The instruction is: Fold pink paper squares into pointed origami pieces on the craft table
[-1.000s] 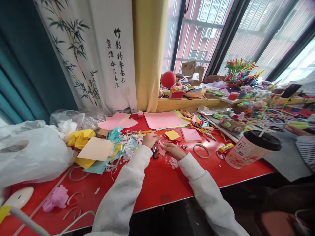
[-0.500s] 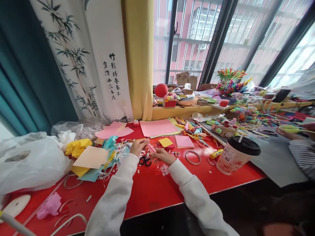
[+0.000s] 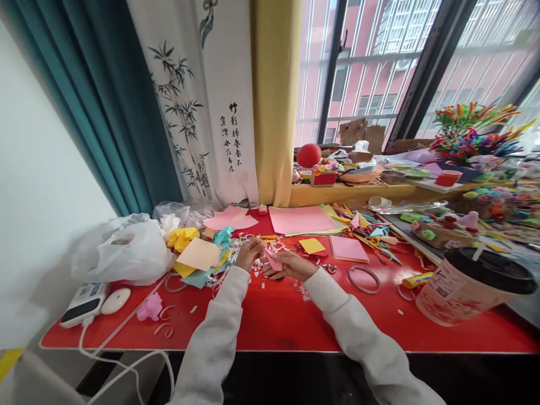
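Note:
A small piece of folded pink paper (image 3: pixel 273 260) is between my two hands, above the red table. My left hand (image 3: pixel 248 254) is closed, its fingertips pinching at the paper's upper left end. The lower right end is gripped by my right hand (image 3: pixel 295 265), thumb on top. Beneath the right fingers a dark bit shows, where black-handled scissors lay; they are mostly hidden. White paper scraps (image 3: pixel 276 246) are scattered behind and around the hands. Just to the right lie a yellow square of paper (image 3: pixel 312 246) and a stack of pink squares (image 3: pixel 348 248).
A lidded paper cup (image 3: pixel 455 298) stands at the right near a hair-tie-like ring (image 3: pixel 364 279). Large pink sheets (image 3: pixel 301 219) and a pile of scissors and tools (image 3: pixel 371 228) lie behind. At left are a white plastic bag (image 3: pixel 126 247), coloured papers (image 3: pixel 198 255) and a cable (image 3: pixel 126 365).
The view has turned left, so the table's things sit further right and the other person's hand is out of frame. Both hands still hold the pink paper; my right hand now covers most of the scissors.

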A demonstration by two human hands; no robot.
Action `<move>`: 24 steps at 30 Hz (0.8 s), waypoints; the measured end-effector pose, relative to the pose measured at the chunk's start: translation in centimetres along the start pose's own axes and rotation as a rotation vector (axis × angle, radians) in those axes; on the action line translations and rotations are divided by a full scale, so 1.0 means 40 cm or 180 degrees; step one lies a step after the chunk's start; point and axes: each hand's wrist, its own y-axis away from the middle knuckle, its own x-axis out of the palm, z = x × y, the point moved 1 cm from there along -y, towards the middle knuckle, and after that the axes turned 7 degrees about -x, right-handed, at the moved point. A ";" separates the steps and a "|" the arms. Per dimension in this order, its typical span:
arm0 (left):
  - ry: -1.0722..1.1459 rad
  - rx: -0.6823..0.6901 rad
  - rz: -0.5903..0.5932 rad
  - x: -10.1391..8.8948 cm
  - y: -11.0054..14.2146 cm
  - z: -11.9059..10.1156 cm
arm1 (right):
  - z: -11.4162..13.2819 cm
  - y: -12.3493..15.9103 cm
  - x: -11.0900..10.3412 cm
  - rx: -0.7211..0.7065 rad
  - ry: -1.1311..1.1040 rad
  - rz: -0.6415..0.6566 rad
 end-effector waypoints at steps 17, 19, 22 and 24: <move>-0.0685 -0.0109 0.0638 -0.035 -0.028 0.029 | -0.061 -0.051 -0.031 -0.0323 0.0839 -0.1219; -0.0813 0.0027 0.0523 -0.036 -0.029 0.036 | -0.060 -0.047 -0.035 -0.0284 0.0957 -0.1222; -0.1076 0.0239 0.0377 -0.034 -0.026 0.040 | -0.056 -0.040 -0.034 -0.0217 0.0788 -0.0991; -0.1203 0.0322 0.0343 -0.032 -0.023 0.040 | -0.054 -0.037 -0.029 -0.0186 0.0718 -0.0857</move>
